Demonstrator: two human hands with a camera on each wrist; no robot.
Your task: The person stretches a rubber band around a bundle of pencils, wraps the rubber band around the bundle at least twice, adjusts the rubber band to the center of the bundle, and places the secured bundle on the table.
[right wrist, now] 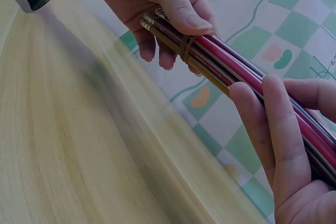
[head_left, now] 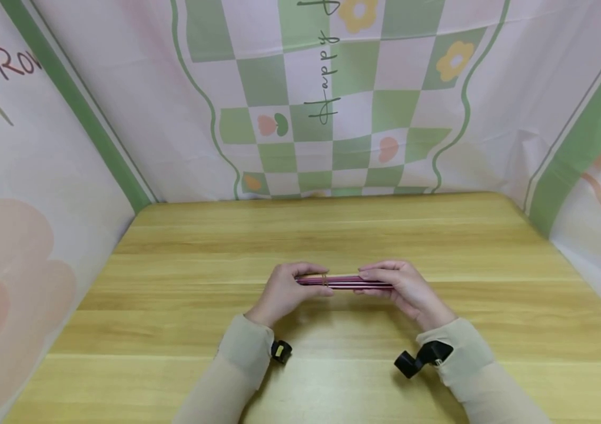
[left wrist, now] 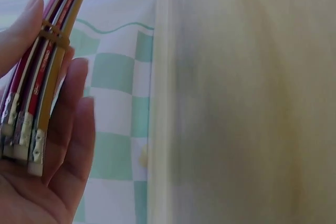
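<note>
Between my two hands a bundle of pencils (head_left: 345,282) lies level above the table, in red, dark and yellow. A brown rubber band (right wrist: 186,49) wraps round it nearer the eraser ends. My left hand (head_left: 285,290) grips the eraser end, thumb on one side and fingers on the other. In the left wrist view the white erasers (left wrist: 35,169) and metal ferrules point toward the palm. My right hand (head_left: 408,290) holds the other end, its fingers (right wrist: 286,145) along the pencils; the tips of the pencils are hidden in it.
The wooden table (head_left: 332,235) spreads under both hands. Behind it hangs a cloth (head_left: 311,88) with green and white checks, and printed cloth covers both sides. Black wrist cameras (head_left: 410,364) sit at both beige sleeves (head_left: 247,353).
</note>
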